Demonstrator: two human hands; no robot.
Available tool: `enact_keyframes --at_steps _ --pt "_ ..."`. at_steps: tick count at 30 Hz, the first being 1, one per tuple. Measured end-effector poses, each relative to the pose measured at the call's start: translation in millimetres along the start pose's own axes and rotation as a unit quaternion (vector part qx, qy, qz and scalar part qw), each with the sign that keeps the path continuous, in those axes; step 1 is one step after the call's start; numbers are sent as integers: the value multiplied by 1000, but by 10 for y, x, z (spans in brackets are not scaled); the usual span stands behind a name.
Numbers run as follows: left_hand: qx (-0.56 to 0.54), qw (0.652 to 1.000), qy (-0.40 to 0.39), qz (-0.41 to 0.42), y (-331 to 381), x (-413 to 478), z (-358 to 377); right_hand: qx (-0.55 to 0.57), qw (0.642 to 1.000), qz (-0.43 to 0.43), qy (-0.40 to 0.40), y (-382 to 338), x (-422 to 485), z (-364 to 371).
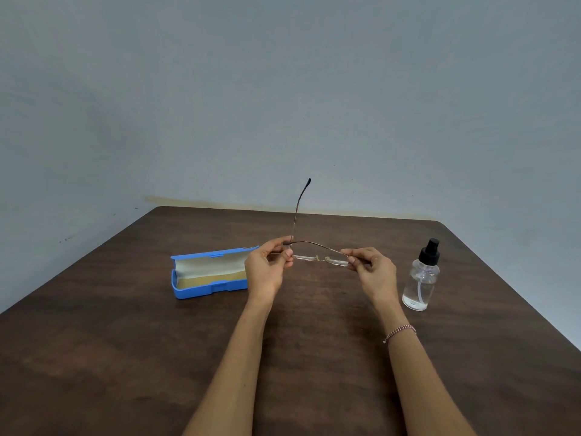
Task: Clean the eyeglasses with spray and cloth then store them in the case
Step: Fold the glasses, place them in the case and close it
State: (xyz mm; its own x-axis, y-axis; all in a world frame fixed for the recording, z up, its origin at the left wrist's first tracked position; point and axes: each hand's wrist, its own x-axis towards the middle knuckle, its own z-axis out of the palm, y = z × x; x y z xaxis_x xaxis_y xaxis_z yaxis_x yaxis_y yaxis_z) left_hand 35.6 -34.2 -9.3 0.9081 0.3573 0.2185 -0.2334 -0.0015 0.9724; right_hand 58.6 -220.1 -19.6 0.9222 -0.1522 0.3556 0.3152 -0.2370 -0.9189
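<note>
Dark brown wood-grain counter (125,357) fills the lower frame, its far edge set against a plain grey-blue wall (283,89), with a yellowish stain running along the wall's base just above that edge.

Over on the left sits the blue case (201,289), lying flat with its lid swung open. The pale lining of the lid and the tan floor of the tray are both on show. Off to the right stands the spray bottle (421,278), upright and clear-walled, with a black pump top, a thin tube running down inside and a little clear liquid low in the base.

And here in the middle are the eyeglasses (317,259), up off the counter, held between case and bottle. The left grip (267,269) pinches one end of the frame with thumb and fingertips, and the right grip (374,269) pinches the other end the same way. A braided bracelet (401,332) circles the right wrist.

The frame is thin and brownish, the lenses clear and seen nearly edge-on, with small nose pads at the bridge. One temple stands straight up by the left grip, ending in a dark tip (309,181). The other lies across above the lenses toward the right grip.
</note>
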Motion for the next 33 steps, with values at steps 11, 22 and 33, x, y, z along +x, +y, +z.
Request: enact_keyframes --at_steps 11,22,33 --pt "69 997 -22 19 -13 6 -3 146 987 53 46 -26 -14 -34" --pt "7 997 73 38 18 16 -51 398 905 151 -16 -77 -25 -43" --pt "-138 985 68 -79 124 -141 -129 400 901 165 19 -183 -90 46"
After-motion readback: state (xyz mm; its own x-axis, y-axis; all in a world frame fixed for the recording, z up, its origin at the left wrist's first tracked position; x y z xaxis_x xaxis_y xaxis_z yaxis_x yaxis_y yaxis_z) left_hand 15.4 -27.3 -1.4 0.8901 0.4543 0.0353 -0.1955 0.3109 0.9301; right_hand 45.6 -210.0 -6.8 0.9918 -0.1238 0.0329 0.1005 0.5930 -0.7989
